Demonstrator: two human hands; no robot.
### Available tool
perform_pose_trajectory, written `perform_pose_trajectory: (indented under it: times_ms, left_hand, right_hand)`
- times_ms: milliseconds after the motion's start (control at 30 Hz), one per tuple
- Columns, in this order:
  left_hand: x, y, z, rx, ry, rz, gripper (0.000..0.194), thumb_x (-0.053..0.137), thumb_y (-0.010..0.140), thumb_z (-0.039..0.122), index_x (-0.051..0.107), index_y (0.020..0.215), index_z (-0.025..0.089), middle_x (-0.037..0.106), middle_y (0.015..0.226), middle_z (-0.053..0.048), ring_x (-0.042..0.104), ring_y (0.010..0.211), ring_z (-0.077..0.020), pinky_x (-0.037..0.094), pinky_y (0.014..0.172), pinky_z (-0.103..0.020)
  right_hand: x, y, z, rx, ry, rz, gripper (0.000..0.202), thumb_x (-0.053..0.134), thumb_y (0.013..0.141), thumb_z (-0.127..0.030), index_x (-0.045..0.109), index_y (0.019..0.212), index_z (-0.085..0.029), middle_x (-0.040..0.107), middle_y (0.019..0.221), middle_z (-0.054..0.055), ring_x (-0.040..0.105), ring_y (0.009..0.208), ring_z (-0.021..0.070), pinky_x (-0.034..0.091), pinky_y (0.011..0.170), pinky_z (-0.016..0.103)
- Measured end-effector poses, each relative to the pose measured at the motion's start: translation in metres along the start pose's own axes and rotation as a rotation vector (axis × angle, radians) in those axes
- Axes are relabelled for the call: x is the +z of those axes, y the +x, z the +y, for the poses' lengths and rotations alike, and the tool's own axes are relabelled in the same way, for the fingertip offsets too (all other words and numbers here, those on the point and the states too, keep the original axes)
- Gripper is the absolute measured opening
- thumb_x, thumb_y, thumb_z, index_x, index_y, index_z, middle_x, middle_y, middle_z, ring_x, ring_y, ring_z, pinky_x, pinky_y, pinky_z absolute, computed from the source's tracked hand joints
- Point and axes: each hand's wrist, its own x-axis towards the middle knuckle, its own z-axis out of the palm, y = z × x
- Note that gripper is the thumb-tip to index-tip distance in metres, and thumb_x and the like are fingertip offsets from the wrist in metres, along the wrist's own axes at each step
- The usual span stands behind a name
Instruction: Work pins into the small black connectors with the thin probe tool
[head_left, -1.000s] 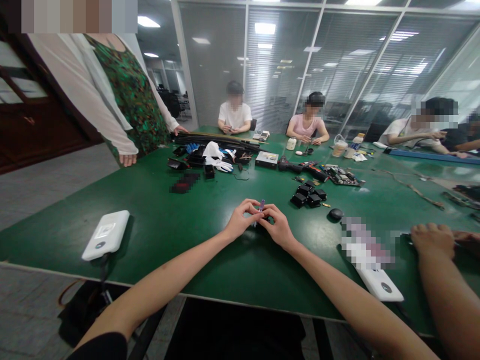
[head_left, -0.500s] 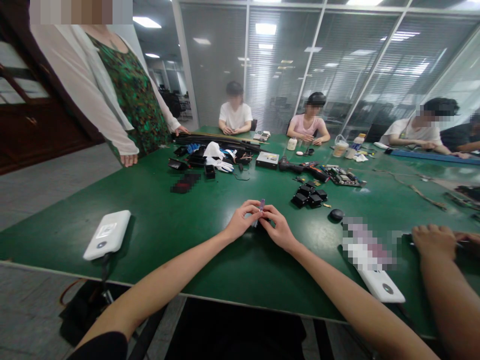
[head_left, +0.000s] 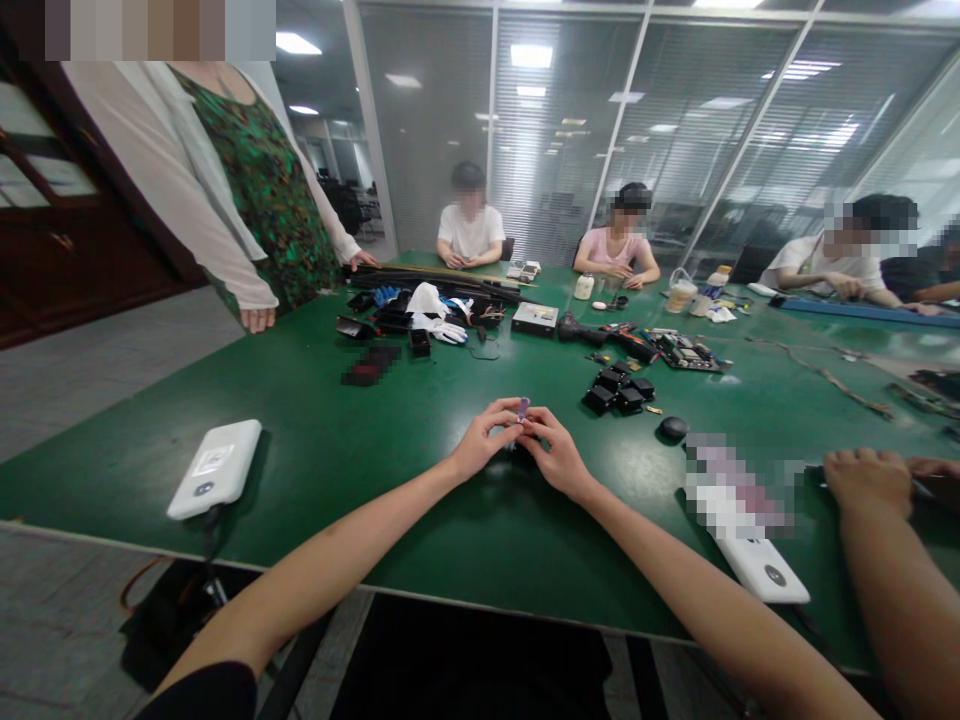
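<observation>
My left hand (head_left: 484,440) and my right hand (head_left: 553,448) meet above the middle of the green table (head_left: 420,540). Their fingers pinch a small purple piece (head_left: 523,407) between them; its upper end sticks up over the fingertips. What kind of piece it is I cannot make out, and my fingers hide its lower part. Something dark shows below the fingertips, too small to name. To the right, beyond my right hand, lies a pile of small black boxes (head_left: 619,390), with a black computer mouse (head_left: 673,430) nearer to me.
A white power bank (head_left: 217,465) with a cable lies at left, another (head_left: 765,570) at right. Farther back are white gloves (head_left: 442,322), a metal drive box (head_left: 535,319), a power drill (head_left: 600,335) and a circuit board (head_left: 686,350). Another person's hand (head_left: 870,485) works at the right.
The purple piece between my fingertips has tilted or turned slightly and shows a wider side. Both my hands stay in nearly the same place.
</observation>
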Motion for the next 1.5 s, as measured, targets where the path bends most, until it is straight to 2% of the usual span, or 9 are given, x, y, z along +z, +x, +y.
perform_pose_trajectory:
  times_ms: [300, 433, 567, 733, 867, 1000, 1133, 1267, 1500]
  left_hand:
    - [0.002, -0.001, 0.000, -0.002, 0.004, 0.103, 0.030, 0.079, 0.082, 0.039, 0.062, 0.072, 0.017, 0.065, 0.122, -0.011, 0.061, 0.120, -0.0255, 0.042, 0.111, -0.044]
    - [0.002, -0.001, 0.001, -0.013, -0.010, 0.066, 0.027, 0.076, 0.084, 0.043, 0.068, 0.081, 0.017, 0.062, 0.130, -0.012, 0.058, 0.126, -0.0266, 0.045, 0.108, -0.042]
    - [0.000, -0.001, 0.001, -0.012, -0.008, -0.004, 0.026, 0.065, 0.093, 0.044, 0.076, 0.099, 0.021, 0.059, 0.137, -0.011, 0.053, 0.133, -0.0266, 0.040, 0.114, -0.043]
    - [-0.001, 0.000, -0.002, -0.016, 0.038, 0.063, 0.025, 0.071, 0.089, 0.042, 0.073, 0.081, 0.019, 0.063, 0.129, -0.011, 0.058, 0.126, -0.0262, 0.038, 0.115, -0.044]
    - [0.002, 0.001, 0.000, -0.024, 0.023, 0.112, 0.032, 0.079, 0.082, 0.042, 0.064, 0.071, 0.016, 0.064, 0.121, -0.011, 0.061, 0.120, -0.0254, 0.042, 0.110, -0.043]
    - [0.002, 0.002, 0.000, -0.019, -0.004, 0.078, 0.029, 0.077, 0.083, 0.044, 0.069, 0.078, 0.016, 0.062, 0.128, -0.012, 0.058, 0.124, -0.0264, 0.045, 0.107, -0.042]
    - [-0.001, 0.003, 0.000, -0.003, 0.002, 0.009, 0.024, 0.070, 0.089, 0.043, 0.077, 0.096, 0.021, 0.061, 0.135, -0.011, 0.055, 0.130, -0.0271, 0.044, 0.111, -0.043]
    - [-0.001, 0.003, 0.000, 0.001, 0.048, 0.046, 0.020, 0.073, 0.088, 0.038, 0.074, 0.080, 0.020, 0.066, 0.124, -0.009, 0.060, 0.122, -0.0251, 0.040, 0.114, -0.044]
    - [0.004, 0.002, -0.003, -0.001, -0.025, 0.103, 0.030, 0.082, 0.079, 0.039, 0.063, 0.072, 0.016, 0.065, 0.115, -0.010, 0.063, 0.113, -0.0233, 0.050, 0.099, -0.038]
  right_hand:
    - [-0.001, -0.003, 0.001, 0.011, -0.038, 0.009, 0.008, 0.068, 0.094, -0.029, 0.070, 0.095, -0.022, 0.062, 0.120, 0.009, 0.061, 0.114, 0.0244, 0.050, 0.100, 0.040]
    - [0.000, -0.002, 0.005, 0.015, -0.023, 0.019, 0.011, 0.065, 0.096, -0.028, 0.069, 0.089, -0.021, 0.062, 0.119, 0.009, 0.061, 0.114, 0.0241, 0.049, 0.101, 0.040]
    - [0.002, -0.001, 0.004, 0.003, -0.008, -0.006, 0.014, 0.060, 0.099, -0.025, 0.072, 0.107, -0.025, 0.063, 0.121, 0.009, 0.060, 0.116, 0.0242, 0.050, 0.102, 0.040]
    - [0.002, -0.002, 0.001, -0.015, -0.020, -0.041, 0.019, 0.058, 0.099, -0.023, 0.071, 0.113, -0.026, 0.062, 0.123, 0.009, 0.060, 0.119, 0.0244, 0.049, 0.103, 0.040]
    - [0.000, -0.003, 0.004, 0.018, -0.046, 0.002, 0.007, 0.068, 0.094, -0.027, 0.070, 0.098, -0.022, 0.062, 0.120, 0.009, 0.061, 0.113, 0.0244, 0.050, 0.098, 0.040]
    - [0.000, -0.003, 0.007, 0.025, -0.029, 0.021, 0.011, 0.067, 0.095, -0.027, 0.069, 0.086, -0.021, 0.063, 0.116, 0.008, 0.062, 0.110, 0.0238, 0.050, 0.098, 0.039]
    - [0.000, -0.002, 0.004, 0.013, -0.004, -0.012, 0.012, 0.060, 0.099, -0.026, 0.072, 0.102, -0.024, 0.063, 0.120, 0.008, 0.061, 0.114, 0.0238, 0.049, 0.101, 0.040]
    - [-0.001, -0.002, -0.001, -0.004, -0.009, -0.056, 0.019, 0.057, 0.101, -0.025, 0.072, 0.111, -0.025, 0.063, 0.122, 0.009, 0.061, 0.116, 0.0238, 0.049, 0.102, 0.039]
    - [0.000, -0.003, 0.003, 0.027, -0.033, 0.009, 0.009, 0.068, 0.094, -0.030, 0.071, 0.091, -0.022, 0.064, 0.116, 0.009, 0.063, 0.110, 0.0240, 0.050, 0.099, 0.039]
